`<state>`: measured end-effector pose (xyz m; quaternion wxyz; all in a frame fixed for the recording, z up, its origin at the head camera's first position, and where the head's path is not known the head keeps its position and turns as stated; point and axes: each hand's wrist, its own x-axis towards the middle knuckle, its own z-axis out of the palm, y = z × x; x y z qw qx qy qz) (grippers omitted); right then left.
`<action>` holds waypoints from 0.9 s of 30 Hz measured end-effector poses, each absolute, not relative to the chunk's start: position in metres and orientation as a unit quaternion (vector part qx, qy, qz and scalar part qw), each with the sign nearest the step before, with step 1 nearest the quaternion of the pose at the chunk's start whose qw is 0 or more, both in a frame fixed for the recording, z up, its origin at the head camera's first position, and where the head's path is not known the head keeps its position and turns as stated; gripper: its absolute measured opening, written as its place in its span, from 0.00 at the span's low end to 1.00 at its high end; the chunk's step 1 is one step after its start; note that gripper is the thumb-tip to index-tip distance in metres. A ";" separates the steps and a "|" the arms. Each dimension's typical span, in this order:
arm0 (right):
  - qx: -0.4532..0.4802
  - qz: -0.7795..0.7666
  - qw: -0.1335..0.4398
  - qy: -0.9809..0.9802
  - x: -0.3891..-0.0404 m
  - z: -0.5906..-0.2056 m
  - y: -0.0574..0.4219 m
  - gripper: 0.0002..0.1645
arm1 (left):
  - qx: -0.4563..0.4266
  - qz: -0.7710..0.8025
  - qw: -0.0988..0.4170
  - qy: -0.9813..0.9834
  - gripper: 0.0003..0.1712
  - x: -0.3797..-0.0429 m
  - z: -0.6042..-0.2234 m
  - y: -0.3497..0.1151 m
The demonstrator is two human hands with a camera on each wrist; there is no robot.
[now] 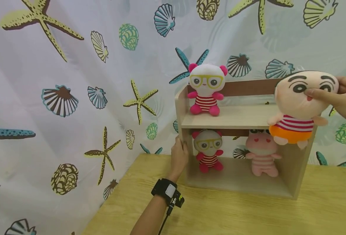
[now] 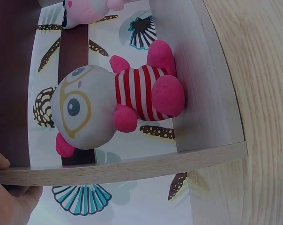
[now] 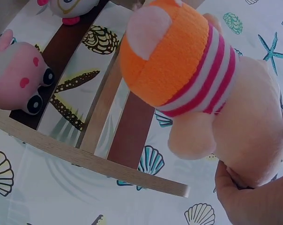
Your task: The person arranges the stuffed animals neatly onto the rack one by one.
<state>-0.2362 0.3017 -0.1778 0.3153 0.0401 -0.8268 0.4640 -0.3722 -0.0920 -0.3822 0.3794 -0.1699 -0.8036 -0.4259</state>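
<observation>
My right hand (image 1: 344,101) pinches the head of a plush boy doll (image 1: 294,106), thumb across its face. The doll has thick black brows, a striped shirt and orange shorts, and is held upright in front of the right end of a small wooden shelf (image 1: 240,116). In the right wrist view the doll's orange bottom (image 3: 153,70) points toward the shelf. My left hand (image 1: 179,158) grips the shelf's left side panel; the left wrist view has thumb and fingers on either side of that panel's edge (image 2: 118,172).
A pink panda plush (image 1: 206,89) with yellow glasses sits at the left of the upper board. Below it are a similar panda plush (image 1: 209,148) and a pink plush with a striped belly (image 1: 262,153). The shelf stands on a wooden table (image 1: 234,215) before a seashell-print curtain (image 1: 81,65).
</observation>
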 end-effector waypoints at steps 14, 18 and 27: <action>0.026 0.453 0.343 -0.822 -0.260 -0.160 0.298 0.44 | -0.180 -0.424 0.389 -0.798 0.12 -0.371 -0.382 -0.090; 0.032 0.459 0.347 -0.817 -0.262 -0.155 0.296 0.45 | -0.179 -0.423 0.396 -0.795 0.09 -0.372 -0.381 -0.091; 0.022 0.408 0.391 -0.825 -0.274 -0.149 0.290 0.42 | -0.183 -0.428 0.391 -0.794 0.10 -0.374 -0.384 -0.091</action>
